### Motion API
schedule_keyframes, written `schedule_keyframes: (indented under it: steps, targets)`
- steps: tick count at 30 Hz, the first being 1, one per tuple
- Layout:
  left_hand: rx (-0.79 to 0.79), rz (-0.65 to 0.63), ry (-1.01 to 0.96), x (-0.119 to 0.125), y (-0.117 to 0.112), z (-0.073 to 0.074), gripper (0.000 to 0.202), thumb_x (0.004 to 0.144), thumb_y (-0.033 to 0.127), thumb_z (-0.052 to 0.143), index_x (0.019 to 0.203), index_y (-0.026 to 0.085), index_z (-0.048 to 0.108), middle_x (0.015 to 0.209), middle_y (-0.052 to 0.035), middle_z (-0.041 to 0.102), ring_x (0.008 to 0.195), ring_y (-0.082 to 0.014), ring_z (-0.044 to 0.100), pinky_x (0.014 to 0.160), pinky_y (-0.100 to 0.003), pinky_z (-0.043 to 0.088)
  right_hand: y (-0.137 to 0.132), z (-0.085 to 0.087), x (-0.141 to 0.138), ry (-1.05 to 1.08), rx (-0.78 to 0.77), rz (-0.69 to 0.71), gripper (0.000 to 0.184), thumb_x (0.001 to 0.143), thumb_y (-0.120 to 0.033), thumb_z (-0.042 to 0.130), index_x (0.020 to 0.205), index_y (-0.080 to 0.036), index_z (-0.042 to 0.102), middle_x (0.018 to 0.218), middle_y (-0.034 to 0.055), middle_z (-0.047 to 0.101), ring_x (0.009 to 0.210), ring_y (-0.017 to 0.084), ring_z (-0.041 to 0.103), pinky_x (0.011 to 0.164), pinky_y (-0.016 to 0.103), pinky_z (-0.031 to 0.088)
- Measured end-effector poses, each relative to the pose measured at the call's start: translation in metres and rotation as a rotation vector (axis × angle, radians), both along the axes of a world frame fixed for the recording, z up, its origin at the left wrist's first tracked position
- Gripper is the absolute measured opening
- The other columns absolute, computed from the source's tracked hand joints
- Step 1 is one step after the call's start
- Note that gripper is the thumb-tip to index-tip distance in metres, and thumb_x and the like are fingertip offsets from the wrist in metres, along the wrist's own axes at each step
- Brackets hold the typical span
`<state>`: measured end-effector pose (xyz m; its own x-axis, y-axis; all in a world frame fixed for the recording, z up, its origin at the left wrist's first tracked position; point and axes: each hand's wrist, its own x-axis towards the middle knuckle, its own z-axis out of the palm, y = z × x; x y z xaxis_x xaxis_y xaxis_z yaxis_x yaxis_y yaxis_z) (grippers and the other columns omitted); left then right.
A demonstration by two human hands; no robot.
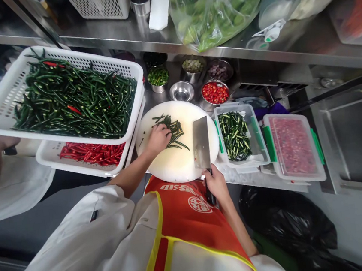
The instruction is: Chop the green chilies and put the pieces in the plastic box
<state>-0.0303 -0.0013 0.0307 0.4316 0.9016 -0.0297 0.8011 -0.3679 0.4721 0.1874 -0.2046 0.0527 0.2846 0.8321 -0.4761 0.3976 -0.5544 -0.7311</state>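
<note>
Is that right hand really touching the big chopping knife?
Touching. The head view shows it plainly: the right hand is closed around the black handle of the big chopping knife.

From afar, I see a loose white jacket (92, 248), sleeves (117, 204) ending near the elbows, a small dark tag (94, 215) on the left one, and an orange-red apron (183, 221) with yellow edging (160, 209), white lettering (177, 187) and a round emblem (199, 204)

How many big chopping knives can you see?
1: the cleaver, held in the right hand, partly over the round white board. Others could be hidden.
</note>
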Motion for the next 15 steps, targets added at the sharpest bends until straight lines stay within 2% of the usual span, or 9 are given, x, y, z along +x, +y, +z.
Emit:
schedule_keyframes:
  steps: [2,3,6,11,15]
  targets:
    - [-0.072,-0.065,0.078,0.002,-0.019,0.0,0.029,0.096,0.027,0.047,0.095,0.023,0.075,0.106,-0.0093,0.066,0.106,-0.0264,0.061,0.101,-0.04,0.048,0.001,0.001,0.0,0.03,0.014,-0.033,0.025,0.088,-0.044,0.045,0.096,-0.022,0.054,0.056,-0.0024,0.061,0.057,0.021,0.062,0.064,0.032,0.046]
    - [-0.102,-0.089,0.115,0.003,-0.028,-0.002,0.028,0.095,0.026,0.047,0.095,0.024,0.075,0.104,-0.009,0.066,0.102,-0.026,0.062,0.096,-0.039,0.05,0.002,0.001,0.001,0.063,0.007,-0.055,0.025,0.087,-0.044,0.046,0.096,-0.022,0.053,0.057,-0.0024,0.061,0.056,0.021,0.061,0.063,0.032,0.046]
    - [-0.112,-0.11,0.178,0.006,-0.044,-0.011,0.03,0.095,0.022,0.045,0.103,0.024,0.074,0.108,-0.0109,0.064,0.102,-0.0273,0.062,0.092,-0.039,0.05,0.006,0.005,0.006,0.167,-0.051,-0.115,0.023,0.084,-0.044,0.05,0.092,-0.022,0.051,0.061,-0.0013,0.063,0.052,0.02,0.06,0.057,0.031,0.045]
    - [-0.101,-0.098,0.174,0.008,-0.041,-0.02,0.036,0.095,0.015,0.04,0.111,0.02,0.071,0.112,-0.0132,0.062,0.106,-0.0288,0.059,0.092,-0.04,0.05,-0.001,0.013,0.023,0.071,-0.085,-0.079,0.02,0.083,-0.041,0.052,0.089,-0.022,0.056,0.06,-0.0016,0.063,0.054,0.019,0.06,0.058,0.03,0.043]
    - [-0.113,-0.232,0.214,0.01,-0.039,-0.013,0.034,0.089,0.007,0.042,0.1,0.018,0.072,0.109,-0.0112,0.062,0.106,-0.0263,0.059,0.094,-0.038,0.048,-0.016,0.02,0.036,-0.023,-0.146,0.003,0.02,0.085,-0.041,0.05,0.093,-0.023,0.055,0.064,-0.0016,0.065,0.058,0.019,0.062,0.062,0.03,0.044]
